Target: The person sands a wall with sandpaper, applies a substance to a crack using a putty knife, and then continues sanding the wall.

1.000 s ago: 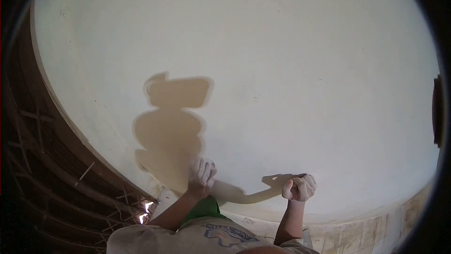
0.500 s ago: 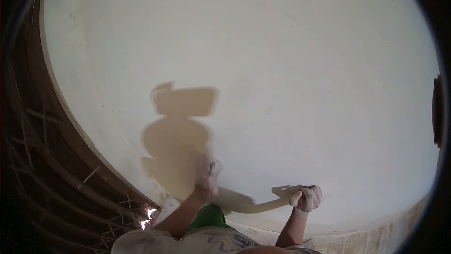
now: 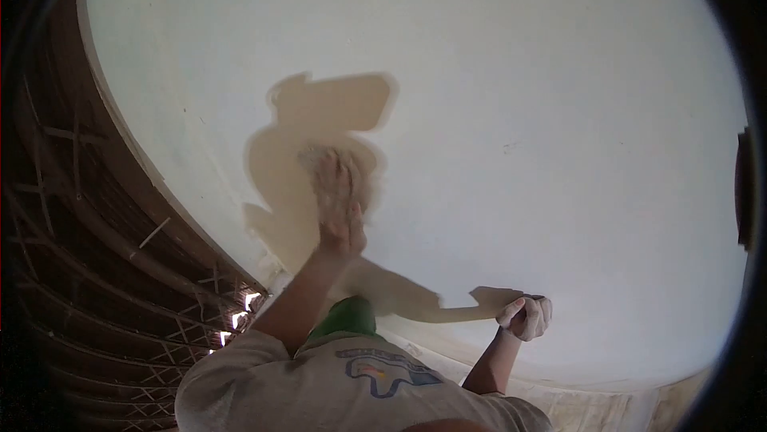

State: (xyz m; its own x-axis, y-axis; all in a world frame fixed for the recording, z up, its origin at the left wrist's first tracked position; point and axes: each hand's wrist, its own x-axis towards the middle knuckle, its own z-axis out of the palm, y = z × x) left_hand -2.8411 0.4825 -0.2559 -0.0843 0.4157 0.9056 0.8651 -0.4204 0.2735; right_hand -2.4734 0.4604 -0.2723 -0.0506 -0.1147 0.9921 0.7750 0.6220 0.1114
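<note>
My left hand (image 3: 339, 196), pale with dust, reaches up onto a broad off-white surface (image 3: 519, 80), fingers extended and pressed to it. A small greyish piece (image 3: 307, 159) shows past the fingertips; motion blur hides what it is. Lower right, my right hand (image 3: 526, 318) is closed in a fist near the same surface, also dusty. Its fingers hide whatever lies inside, though a dark edge shows at the top of the fist. My shadow (image 3: 292, 168) falls across the surface around the left hand.
Dark rafters or framework (image 3: 96, 232) curve along the left side, with bright gaps (image 3: 240, 320) low down. A dark object (image 3: 745, 188) sits at the right edge. My grey printed shirt (image 3: 319, 384) and a green cloth (image 3: 347, 318) are at the bottom.
My left hand has moved up the surface, its fingers now stretched out. My right hand stays closed, slightly higher in view. More of my shirt shows as the view has shifted.
</note>
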